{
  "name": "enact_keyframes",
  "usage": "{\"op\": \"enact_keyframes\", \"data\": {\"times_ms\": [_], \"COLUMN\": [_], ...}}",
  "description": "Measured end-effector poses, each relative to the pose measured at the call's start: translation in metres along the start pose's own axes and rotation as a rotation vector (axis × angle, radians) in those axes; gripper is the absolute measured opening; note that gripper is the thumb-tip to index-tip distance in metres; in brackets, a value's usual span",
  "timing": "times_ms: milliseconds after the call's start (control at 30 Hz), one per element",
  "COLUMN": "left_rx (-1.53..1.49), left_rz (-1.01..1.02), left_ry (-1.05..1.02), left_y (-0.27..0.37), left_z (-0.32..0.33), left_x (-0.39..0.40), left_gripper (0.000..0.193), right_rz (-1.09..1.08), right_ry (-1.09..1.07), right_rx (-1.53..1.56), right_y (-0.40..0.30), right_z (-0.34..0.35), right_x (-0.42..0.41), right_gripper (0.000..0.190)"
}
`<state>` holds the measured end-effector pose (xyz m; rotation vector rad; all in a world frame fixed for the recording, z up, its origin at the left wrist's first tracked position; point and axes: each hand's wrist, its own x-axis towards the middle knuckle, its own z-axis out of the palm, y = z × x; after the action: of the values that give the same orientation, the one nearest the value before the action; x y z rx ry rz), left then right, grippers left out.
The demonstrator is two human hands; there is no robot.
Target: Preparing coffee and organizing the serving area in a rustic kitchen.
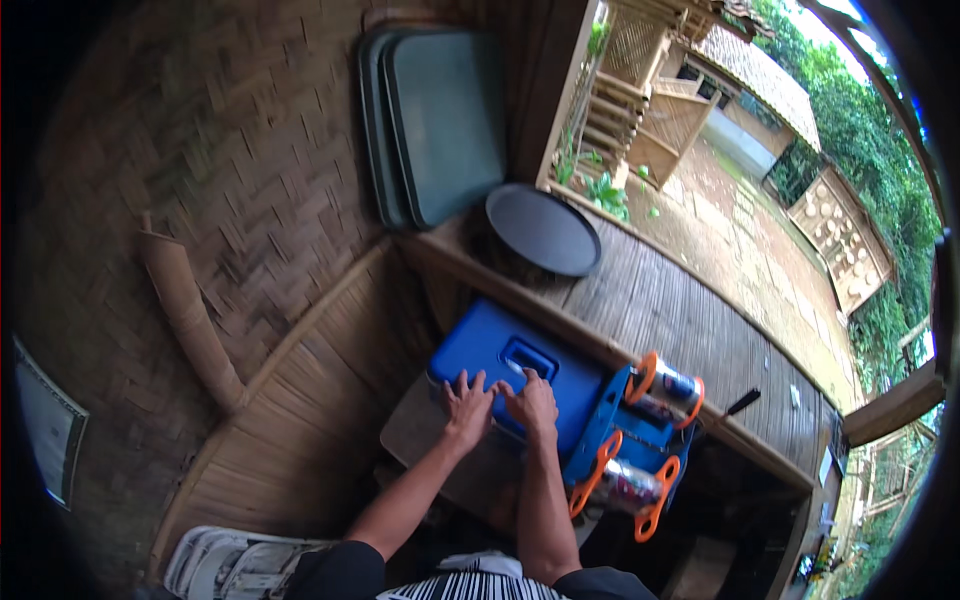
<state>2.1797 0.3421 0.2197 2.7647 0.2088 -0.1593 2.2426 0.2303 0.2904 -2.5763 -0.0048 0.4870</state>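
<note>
A blue plastic box lid [480,341] with a recessed handle lies before me on a low table. My left hand [469,409] rests on the lid near its front edge, fingers spread. Close beside it, my right hand [532,405] is over the lid, its fingers reaching toward the recess. A small whitish item [515,367] shows at the recess by my right fingertips; whether I hold it I cannot tell. To the right of the lid stands a blue plastic rack [637,427] with orange end pieces and clear cylindrical containers [628,484].
Behind the box runs a bamboo-slat counter [645,285] bearing a round dark tray [544,229]. Green rectangular trays [450,127] lean on the woven bamboo wall [247,150]. A dark handle [742,402] juts over the counter's edge. White plastic chairs [225,562] stand at the lower left.
</note>
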Motion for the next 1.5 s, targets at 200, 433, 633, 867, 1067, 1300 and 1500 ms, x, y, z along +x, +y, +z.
{"op": "enact_keyframes", "data": {"times_ms": [200,433,633,867,1067,1300,1500], "left_rx": [-0.123,-0.342,0.019,0.027,-0.066,-0.343,-0.573], "left_rz": [-0.11,0.125,0.22,0.35,0.415,0.442,0.206], "left_ry": [-0.282,0.487,0.609,0.604,0.801,0.914,0.976], "left_y": [0.007,0.018,-0.017,-0.016,0.009,-0.031,-0.08], "left_z": [-0.1,-0.096,-0.088,-0.085,-0.117,-0.154,-0.167], "left_x": [0.063,0.231,0.289,0.301,0.283,0.266,0.272], "left_gripper": [0.055,0.046,0.036,0.012,0.011,0.019,0.022], "right_rz": [-0.296,0.038,0.244,0.277,-0.025,-0.398,-0.607], "right_ry": [0.264,0.482,0.503,0.162,0.426,0.319,0.398], "right_rx": [0.391,0.949,0.951,1.373,1.493,1.408,0.944], "right_y": [-0.075,-0.008,-0.025,-0.008,-0.029,-0.125,-0.213], "right_z": [-0.014,-0.032,-0.032,-0.029,-0.061,-0.115,-0.126], "right_x": [0.094,0.303,0.308,0.322,0.303,0.238,0.227], "right_gripper": [0.053,0.065,0.059,0.013,0.023,0.055,0.058]}}
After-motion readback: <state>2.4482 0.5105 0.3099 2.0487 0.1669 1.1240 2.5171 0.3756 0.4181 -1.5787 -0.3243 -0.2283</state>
